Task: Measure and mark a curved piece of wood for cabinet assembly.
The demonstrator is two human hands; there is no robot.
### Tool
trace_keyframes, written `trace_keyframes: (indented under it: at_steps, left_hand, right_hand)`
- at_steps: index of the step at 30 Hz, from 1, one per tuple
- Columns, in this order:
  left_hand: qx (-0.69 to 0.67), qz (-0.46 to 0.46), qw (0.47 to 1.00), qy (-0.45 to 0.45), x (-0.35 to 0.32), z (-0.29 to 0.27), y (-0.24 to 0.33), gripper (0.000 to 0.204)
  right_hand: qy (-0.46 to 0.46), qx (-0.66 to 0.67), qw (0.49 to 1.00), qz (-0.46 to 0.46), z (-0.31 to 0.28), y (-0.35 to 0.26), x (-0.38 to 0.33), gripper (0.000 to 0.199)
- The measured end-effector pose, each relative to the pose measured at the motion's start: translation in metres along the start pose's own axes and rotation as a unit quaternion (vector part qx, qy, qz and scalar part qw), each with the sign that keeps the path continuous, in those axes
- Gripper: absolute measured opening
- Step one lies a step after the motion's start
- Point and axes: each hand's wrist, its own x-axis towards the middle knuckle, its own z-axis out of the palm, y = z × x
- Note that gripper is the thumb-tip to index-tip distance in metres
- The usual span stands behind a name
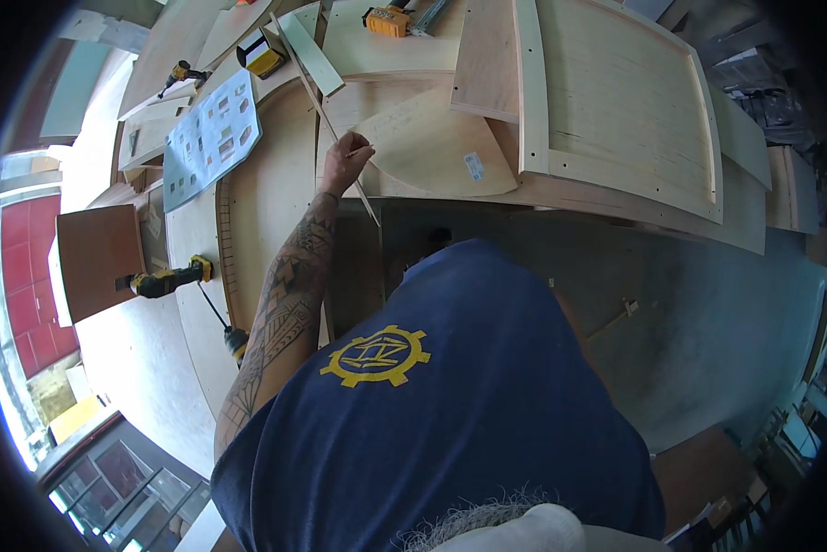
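Observation:
My left hand (347, 162) is closed, its fingers pinched together over a curved wooden panel. A small, thin thing seems to be between the fingertips, too small to name. Under the hand, a long thin wooden strip (310, 87) runs slantwise across the workpiece and past its near edge. To the right of the hand lies a pale plywood piece (432, 147) with a rounded edge and a small white label (473, 166). My right hand is not in view.
A printed sheet with pictures (213, 138) lies to the left. Around it are a yellow-black cordless tool (169, 278), a drill (183, 75) and a yellow-black box-shaped thing (262, 55). An orange tool (390, 21) sits at the back. A framed wooden panel (630, 101) stands to the right.

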Motion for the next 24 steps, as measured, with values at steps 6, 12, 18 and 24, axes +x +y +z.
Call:
trace_keyframes:
  at_steps: [6,12,18,24]
  left_hand:
    - [-0.002,0.037,0.998,-0.043,0.024,-0.004,-0.031,0.015]
    - [0.052,0.098,0.989,-0.096,0.046,-0.005,-0.013,0.014]
    - [0.06,0.105,0.987,-0.104,0.043,-0.006,-0.022,0.016]
    - [0.104,0.126,0.978,-0.129,0.045,-0.008,-0.023,0.014]
  right_hand:
    - [0.077,-0.121,0.985,-0.1,0.033,-0.077,-0.033,0.041]
    - [0.016,-0.32,0.931,-0.173,0.051,0.02,0.026,0.041]
    - [0.017,-0.322,0.93,-0.175,0.056,0.038,0.044,0.041]
    - [0.023,-0.317,0.931,-0.18,0.068,0.048,0.058,0.04]
